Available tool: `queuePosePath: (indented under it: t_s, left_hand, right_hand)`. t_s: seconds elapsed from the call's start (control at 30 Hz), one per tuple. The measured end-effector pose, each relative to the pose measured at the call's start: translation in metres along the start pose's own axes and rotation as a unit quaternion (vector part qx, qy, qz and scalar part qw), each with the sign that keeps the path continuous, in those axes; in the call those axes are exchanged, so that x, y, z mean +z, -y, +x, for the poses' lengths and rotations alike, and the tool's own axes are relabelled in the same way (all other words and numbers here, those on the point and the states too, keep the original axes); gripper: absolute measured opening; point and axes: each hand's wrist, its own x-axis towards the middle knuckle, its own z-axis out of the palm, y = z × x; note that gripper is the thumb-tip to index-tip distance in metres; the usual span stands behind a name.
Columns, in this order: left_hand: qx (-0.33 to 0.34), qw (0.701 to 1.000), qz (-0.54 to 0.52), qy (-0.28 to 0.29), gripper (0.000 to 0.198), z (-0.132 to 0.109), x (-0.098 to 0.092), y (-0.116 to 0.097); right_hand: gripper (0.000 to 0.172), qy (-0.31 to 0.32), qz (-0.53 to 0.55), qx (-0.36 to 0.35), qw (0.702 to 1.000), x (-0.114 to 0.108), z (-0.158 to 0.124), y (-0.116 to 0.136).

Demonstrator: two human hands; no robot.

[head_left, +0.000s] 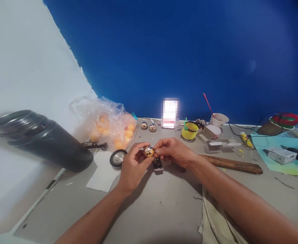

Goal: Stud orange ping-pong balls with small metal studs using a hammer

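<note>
Both my hands meet over the middle of the grey table [164,203]. My left hand [132,164] curls its fingers around a small orange ball [148,151] partly covered with shiny gold pieces. My right hand [173,151] pinches the ball's right side with thumb and forefinger. Just beneath the ball lies a small tray of dark pieces [157,163]. Two finished shiny balls [148,126] sit further back on the table.
A clear bag of orange balls [113,127] and a black container on its side [42,137] lie left. Glasses [95,145], a tape roll [118,158], white paper [102,174], a yellow cup [190,130], white cups, a wooden stick [231,164] and teal paper [281,152] surround.
</note>
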Motion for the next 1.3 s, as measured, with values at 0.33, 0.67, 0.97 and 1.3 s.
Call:
queuePosePath:
  t_s: [0.33,0.67,0.97,1.3]
  left_hand:
    - [-0.021,0.999,-0.048,-0.006,0.038,-0.001,0.0028,-0.0036]
    - [-0.016,0.999,-0.046,-0.008,0.039,0.0004,0.0032,-0.0038]
    - [0.049,0.998,0.019,-0.043,0.033,-0.0002,0.0023,0.0042]
    - [0.126,0.989,0.041,-0.059,0.029,-0.0072,0.0041,0.0036]
  right_hand:
    - [0.037,-0.004,0.02,0.003,1.0,0.0036,0.0009,-0.0009]
    - [0.029,-0.017,-0.001,-0.003,1.0,0.0048,-0.0005,-0.0001]
    - [0.026,-0.007,-0.038,-0.053,0.998,0.0067,-0.0021,-0.001]
    - [0.025,0.021,-0.081,-0.071,0.994,0.0057,-0.003,0.0001]
